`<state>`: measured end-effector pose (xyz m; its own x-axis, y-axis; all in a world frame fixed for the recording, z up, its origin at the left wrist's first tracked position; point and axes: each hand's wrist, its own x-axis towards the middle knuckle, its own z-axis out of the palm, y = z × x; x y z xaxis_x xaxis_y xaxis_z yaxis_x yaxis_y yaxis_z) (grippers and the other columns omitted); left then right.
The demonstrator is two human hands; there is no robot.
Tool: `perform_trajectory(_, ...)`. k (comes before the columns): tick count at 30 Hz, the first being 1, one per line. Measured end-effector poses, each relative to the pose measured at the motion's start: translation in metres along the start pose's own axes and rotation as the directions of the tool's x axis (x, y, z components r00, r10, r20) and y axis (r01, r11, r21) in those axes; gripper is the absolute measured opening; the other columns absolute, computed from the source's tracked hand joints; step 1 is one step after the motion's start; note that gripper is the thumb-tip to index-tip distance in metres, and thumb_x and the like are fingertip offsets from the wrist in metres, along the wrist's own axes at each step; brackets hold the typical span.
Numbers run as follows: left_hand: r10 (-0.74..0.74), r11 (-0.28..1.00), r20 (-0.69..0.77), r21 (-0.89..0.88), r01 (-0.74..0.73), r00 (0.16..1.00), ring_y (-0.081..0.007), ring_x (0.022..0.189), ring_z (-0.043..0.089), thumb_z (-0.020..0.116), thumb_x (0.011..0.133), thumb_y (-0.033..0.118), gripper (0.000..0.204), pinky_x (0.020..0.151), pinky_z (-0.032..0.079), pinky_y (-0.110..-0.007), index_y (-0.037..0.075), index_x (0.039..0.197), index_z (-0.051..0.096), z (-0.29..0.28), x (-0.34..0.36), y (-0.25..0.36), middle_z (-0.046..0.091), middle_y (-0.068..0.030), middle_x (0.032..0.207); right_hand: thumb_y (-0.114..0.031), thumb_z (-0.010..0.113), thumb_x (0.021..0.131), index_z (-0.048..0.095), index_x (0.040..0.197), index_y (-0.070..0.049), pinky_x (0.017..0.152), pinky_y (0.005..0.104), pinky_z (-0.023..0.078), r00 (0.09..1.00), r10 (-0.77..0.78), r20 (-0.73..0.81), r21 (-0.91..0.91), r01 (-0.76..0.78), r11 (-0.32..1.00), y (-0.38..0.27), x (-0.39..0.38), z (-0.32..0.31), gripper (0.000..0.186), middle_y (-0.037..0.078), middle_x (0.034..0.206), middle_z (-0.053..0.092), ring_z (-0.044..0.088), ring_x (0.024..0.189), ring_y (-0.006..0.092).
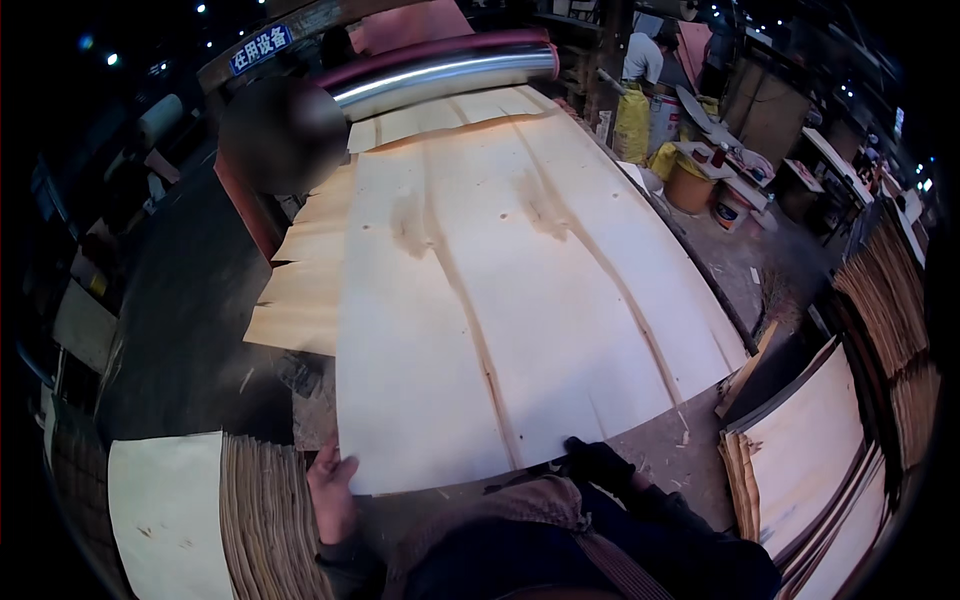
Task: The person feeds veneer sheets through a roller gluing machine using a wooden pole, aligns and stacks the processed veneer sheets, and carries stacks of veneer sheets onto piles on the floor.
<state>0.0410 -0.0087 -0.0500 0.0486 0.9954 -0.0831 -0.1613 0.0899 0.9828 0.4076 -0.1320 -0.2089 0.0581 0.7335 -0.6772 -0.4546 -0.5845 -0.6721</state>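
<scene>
A large pale wood veneer sheet (540, 300) with brown grain streaks and small knots stretches from my body toward a machine roller. My bare left hand (334, 492) grips its near left corner, thumb against the edge. At the near edge, right of the middle, my right hand (598, 464) in a dark glove holds the same sheet; its fingers are partly hidden by the dark glove and shadow. The sheet's far end lies by another veneer strip (400, 128) in front of the shiny metal roller (450, 80).
Ragged veneer pieces (300, 305) stick out on the left. Veneer stacks stand at the near left (165, 510) and near right (810, 460). Buckets (690, 185) and a yellow sack (630, 122) sit at the far right, near another person (645, 58). A blurred patch covers something beside the roller.
</scene>
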Motion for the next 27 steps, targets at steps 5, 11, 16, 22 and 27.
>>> perform_trajectory(5,-0.012,1.0,-0.065,0.016,0.013,0.998,-0.0165,0.1,0.055,0.045,0.074,-0.01,0.049,0.088,0.039,-0.025,-0.008,0.123,0.044,-0.007,0.015,-0.019,0.058,-0.0126,0.111,-0.044,0.056,0.084,0.06,0.08,-0.004,0.048,0.0244,0.041,0.996,-0.086,0.035,-0.105,0.09,0.99,-0.023,-0.009,0.011,0.04,0.003,0.063,0.055,0.051,0.053,0.0118)
perform_trajectory(11,-0.02,0.998,-0.052,-0.061,0.016,0.998,-0.0176,0.099,0.055,0.044,0.073,-0.01,0.051,0.086,0.042,-0.028,-0.003,0.124,0.045,0.009,0.066,-0.062,0.057,-0.0114,0.113,-0.038,0.054,0.087,0.059,0.085,-0.002,0.06,0.028,0.046,0.973,-0.194,0.123,0.226,0.163,0.96,-0.068,0.032,0.018,0.037,0.007,0.072,0.06,0.058,0.065,0.0162)
perform_trajectory(16,-0.007,1.0,0.003,-0.007,0.007,1.0,-0.0189,0.099,0.055,0.046,0.075,-0.009,0.052,0.084,0.044,-0.029,-0.001,0.126,0.043,0.012,0.112,-0.089,0.054,-0.0095,0.117,-0.029,0.055,0.087,0.054,0.087,0.001,0.071,0.0368,0.048,0.948,-0.199,0.247,0.46,0.066,0.885,-0.121,0.092,0.017,0.031,0.013,0.073,0.058,0.057,0.07,0.0246)
perform_trajectory(22,0.235,0.252,-0.003,0.966,-0.058,0.972,-0.035,0.118,0.039,0.051,0.079,0.005,0.054,0.098,0.032,-0.043,-0.003,0.13,0.034,0.003,0.094,-0.125,0.039,-0.0209,0.131,-0.022,0.057,0.086,0.053,0.075,-0.004,0.076,0.038,0.049,0.89,-0.393,0.233,0.635,0.167,0.754,-0.196,0.177,0.046,0.021,0.009,0.069,0.056,0.058,0.073,0.0229)
perform_trajectory(27,0.134,0.198,-0.013,0.98,-0.014,0.991,-0.0375,0.126,0.029,0.056,0.08,0.021,0.062,0.101,0.026,-0.046,-0.004,0.131,0.031,0.0,0.067,-0.154,0.027,-0.023,0.138,-0.018,0.056,0.087,0.053,0.081,-0.007,0.081,0.0387,0.049,0.804,-0.548,0.232,0.659,0.284,0.696,-0.223,0.227,0.081,0.013,0.009,0.085,0.06,0.059,0.085,0.0237)
